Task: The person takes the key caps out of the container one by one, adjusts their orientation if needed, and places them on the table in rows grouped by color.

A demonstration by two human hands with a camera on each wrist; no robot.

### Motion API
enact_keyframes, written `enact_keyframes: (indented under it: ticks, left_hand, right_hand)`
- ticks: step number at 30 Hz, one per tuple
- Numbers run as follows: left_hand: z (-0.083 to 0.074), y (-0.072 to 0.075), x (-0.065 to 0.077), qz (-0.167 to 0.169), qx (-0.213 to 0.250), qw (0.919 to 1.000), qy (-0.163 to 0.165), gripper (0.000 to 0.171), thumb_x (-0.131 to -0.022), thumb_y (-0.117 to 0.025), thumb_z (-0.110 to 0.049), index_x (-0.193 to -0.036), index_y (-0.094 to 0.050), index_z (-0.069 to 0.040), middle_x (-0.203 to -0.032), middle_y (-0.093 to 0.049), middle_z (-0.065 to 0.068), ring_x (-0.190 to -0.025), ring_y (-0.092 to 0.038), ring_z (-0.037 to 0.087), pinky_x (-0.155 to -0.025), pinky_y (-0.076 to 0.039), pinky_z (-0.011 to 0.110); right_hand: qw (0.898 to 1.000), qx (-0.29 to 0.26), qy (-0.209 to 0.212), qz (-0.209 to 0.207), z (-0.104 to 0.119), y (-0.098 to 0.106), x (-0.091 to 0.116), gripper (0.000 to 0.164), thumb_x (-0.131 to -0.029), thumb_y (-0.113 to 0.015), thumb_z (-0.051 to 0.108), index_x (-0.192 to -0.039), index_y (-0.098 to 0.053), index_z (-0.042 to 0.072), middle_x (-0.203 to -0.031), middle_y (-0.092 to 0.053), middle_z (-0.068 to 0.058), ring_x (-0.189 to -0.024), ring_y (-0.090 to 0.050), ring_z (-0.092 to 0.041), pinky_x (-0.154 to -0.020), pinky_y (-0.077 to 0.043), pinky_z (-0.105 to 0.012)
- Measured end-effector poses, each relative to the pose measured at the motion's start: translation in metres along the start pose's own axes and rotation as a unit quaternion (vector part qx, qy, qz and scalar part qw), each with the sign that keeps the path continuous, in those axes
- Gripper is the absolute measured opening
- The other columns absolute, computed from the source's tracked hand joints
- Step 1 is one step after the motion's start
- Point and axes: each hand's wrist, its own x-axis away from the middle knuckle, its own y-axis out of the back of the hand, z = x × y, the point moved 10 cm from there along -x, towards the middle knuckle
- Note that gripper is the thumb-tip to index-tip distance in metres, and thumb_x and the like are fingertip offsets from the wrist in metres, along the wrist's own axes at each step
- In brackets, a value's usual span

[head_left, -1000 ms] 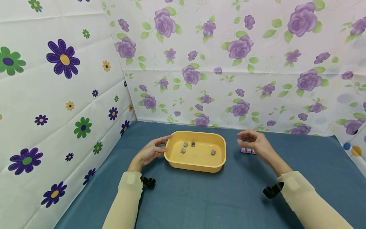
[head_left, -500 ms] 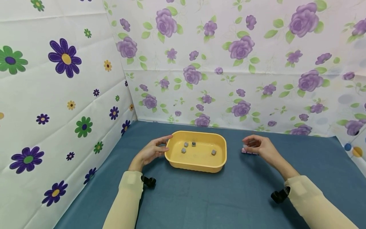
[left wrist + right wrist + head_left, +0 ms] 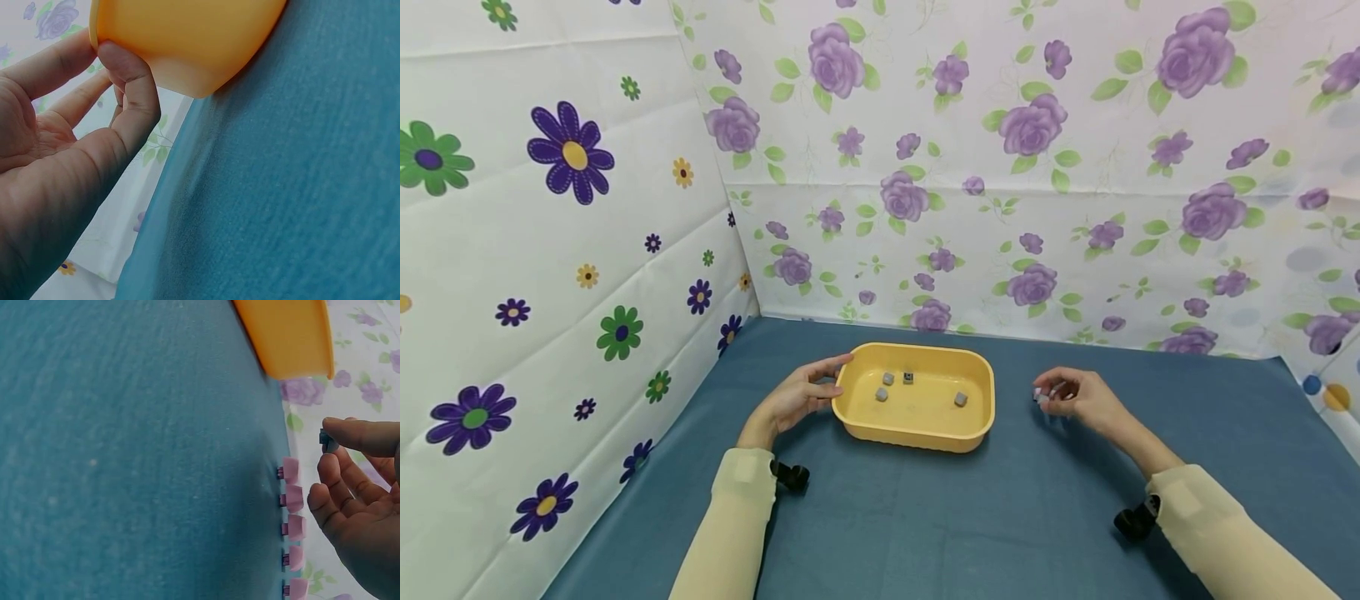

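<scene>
At the left end of a yellow tray point(image 3: 917, 429), my left hand point(image 3: 793, 398) holds the rim between thumb and fingers. Several small grey keycap-like cubes lie inside, such as one grey cube point(image 3: 961, 399) near the right end; another cube point(image 3: 908, 377) shows a dark marked face. To the tray's right, my right hand point(image 3: 1084, 402) pinches a small grey-blue keycap-like piece point(image 3: 328, 440) between thumb and index finger, low over the cloth. Beside that hand, the right wrist view has a row of several pink keycaps point(image 3: 292, 498) with dark stems; in the head view the hand mostly covers them.
Blue cloth point(image 3: 925, 517) covers the table. Floral sheets point(image 3: 865, 167) hang behind and along the left side. A dark wrist camera point(image 3: 792, 477) is strapped at the left sleeve, and another wrist camera point(image 3: 1137, 521) at the right.
My right hand has moved right, away from the tray, and then down over the pink row with the small piece in its fingers. My left hand and the tray stay in place.
</scene>
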Motion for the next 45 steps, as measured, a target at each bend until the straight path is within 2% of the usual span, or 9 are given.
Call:
enact_keyframes:
  ticks: [11,23,35,45]
  left_hand:
    - [-0.001,0.001,-0.002,-0.002,-0.006,1.0000,0.002,0.065,-0.103,-0.061,-0.001,-0.162,-0.040,-0.017,-0.138,-0.042,0.019,-0.117,-0.058,0.032,-0.093,-0.057,0.035]
    - [-0.002,0.000,-0.002,0.005,0.002,1.0000,-0.008,0.066,-0.103,-0.060,0.002,-0.163,-0.039,-0.015,-0.136,-0.041,0.020,-0.115,-0.060,0.032,-0.092,-0.058,0.036]
    - [0.000,0.000,-0.001,0.003,0.003,1.0000,-0.003,0.066,-0.103,-0.061,0.000,-0.163,-0.039,-0.016,-0.138,-0.042,0.020,-0.113,-0.059,0.030,-0.091,-0.058,0.035]
    - [0.000,0.000,-0.001,0.004,0.003,1.0000,-0.004,0.066,-0.103,-0.061,0.000,-0.163,-0.039,-0.016,-0.138,-0.042,0.019,-0.114,-0.059,0.029,-0.092,-0.058,0.036]
  right_hand:
    - [1.000,0.011,0.009,0.005,-0.004,-0.007,-0.001,0.030,-0.092,-0.076,0.001,-0.121,-0.069,-0.004,-0.101,-0.067,-0.015,-0.070,-0.058,-0.022,-0.057,-0.052,-0.037]
    - [0.999,0.030,-0.008,0.010,-0.010,-0.016,-0.001,0.027,-0.093,-0.076,0.001,-0.118,-0.070,-0.002,-0.098,-0.065,-0.013,-0.066,-0.058,-0.024,-0.054,-0.053,-0.036]
    - [1.000,0.024,0.000,0.019,-0.008,-0.021,0.001,0.027,-0.092,-0.076,-0.002,-0.118,-0.070,-0.003,-0.098,-0.063,-0.014,-0.062,-0.057,-0.023,-0.052,-0.052,-0.036]
    - [0.998,0.050,0.005,0.030,-0.007,-0.025,0.002,0.023,-0.091,-0.074,-0.005,-0.114,-0.070,-0.001,-0.098,-0.062,-0.012,-0.063,-0.053,-0.020,-0.051,-0.049,-0.033]
